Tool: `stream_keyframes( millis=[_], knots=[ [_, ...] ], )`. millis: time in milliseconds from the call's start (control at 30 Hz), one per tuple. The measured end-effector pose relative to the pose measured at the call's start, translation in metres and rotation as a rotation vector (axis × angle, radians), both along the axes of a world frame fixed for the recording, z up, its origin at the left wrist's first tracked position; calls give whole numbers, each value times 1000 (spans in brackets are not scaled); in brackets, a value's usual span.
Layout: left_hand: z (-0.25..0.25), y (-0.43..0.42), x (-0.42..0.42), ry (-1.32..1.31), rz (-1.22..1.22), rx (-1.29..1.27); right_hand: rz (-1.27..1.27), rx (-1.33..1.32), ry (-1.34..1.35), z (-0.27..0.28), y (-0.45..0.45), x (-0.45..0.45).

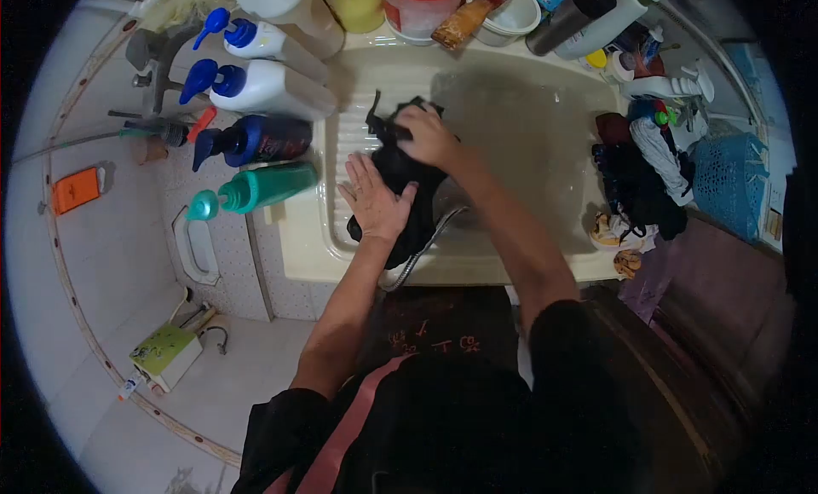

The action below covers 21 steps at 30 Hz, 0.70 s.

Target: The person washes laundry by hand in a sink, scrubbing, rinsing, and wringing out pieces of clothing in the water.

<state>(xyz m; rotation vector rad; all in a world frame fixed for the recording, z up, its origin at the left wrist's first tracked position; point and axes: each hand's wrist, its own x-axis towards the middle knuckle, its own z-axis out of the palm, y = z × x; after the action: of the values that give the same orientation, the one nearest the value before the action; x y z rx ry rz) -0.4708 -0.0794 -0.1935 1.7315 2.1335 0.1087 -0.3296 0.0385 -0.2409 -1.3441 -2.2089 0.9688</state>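
A wet-looking black garment [394, 172] lies bunched over the ridged washboard part [354, 119] at the left side of the cream sink [307, 260]. My left hand [375, 202] presses flat on its lower part, fingers stretched and the thumb apart. Farther up, my right hand [426, 136] is closed on the upper part of the same cloth, slightly blurred, with its fingertips partly hidden. A thin strap sticks out above that hand. Close beside the garment, a metal shower hose [422, 251] curves over the sink's front edge.
White pump bottles [298, 98], a dark blue pump bottle [277, 140] and a green bottle [277, 187] line the left rim. Tubs and bottles crowd the back, including a red-rimmed bucket [417, 17]. Dark and white laundry [643, 174] sits on the right rim, by a blue basket [731, 185].
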Motion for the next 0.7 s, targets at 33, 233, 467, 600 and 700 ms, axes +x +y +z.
stream_keyframes(
  millis=[33,233,467,600,700],
  knots=[
    [-10,-1,-2,74,-77,7,123,146,77,19,-28,9],
    [-18,5,-5,98,-283,-32,-6,342,-26,61,-93,-14],
    [-10,23,5,-87,-60,-64,-485,-14,-377,19,59,-74],
    [-10,14,5,-40,-16,-40,-240,-157,-68,52,5,-34],
    [-40,4,-3,233,-217,7,-51,258,-74,98,-86,-14]
  ],
)
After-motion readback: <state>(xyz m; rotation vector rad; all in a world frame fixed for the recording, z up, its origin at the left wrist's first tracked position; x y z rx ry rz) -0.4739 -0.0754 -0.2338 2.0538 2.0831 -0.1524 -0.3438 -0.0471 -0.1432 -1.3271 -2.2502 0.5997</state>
